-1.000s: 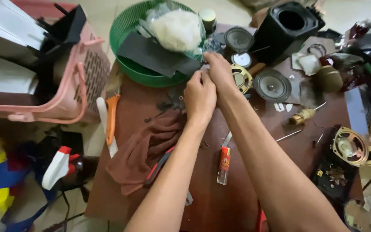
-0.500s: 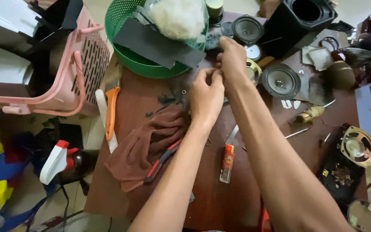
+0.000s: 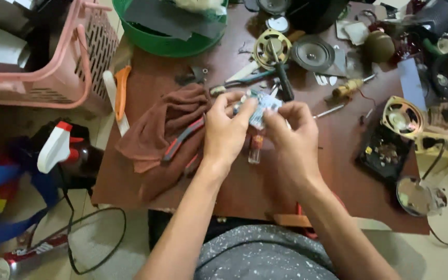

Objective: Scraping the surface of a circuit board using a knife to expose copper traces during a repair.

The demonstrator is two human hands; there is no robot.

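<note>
Above the bench (image 3: 338, 171) centre, left hand (image 3: 224, 132) & right hand (image 3: 292, 137) held a small circuit board (image 3: 263, 106), fingers (image 3: 247, 109) pinched on it, brown cloth (image 3: 162, 135) just left.

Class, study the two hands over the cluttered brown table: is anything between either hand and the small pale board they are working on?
Nothing visible. The left hand and the right hand both already grip the small pale board with their fingertips, above the table. The brown cloth lies to the left, clear of it.
</note>
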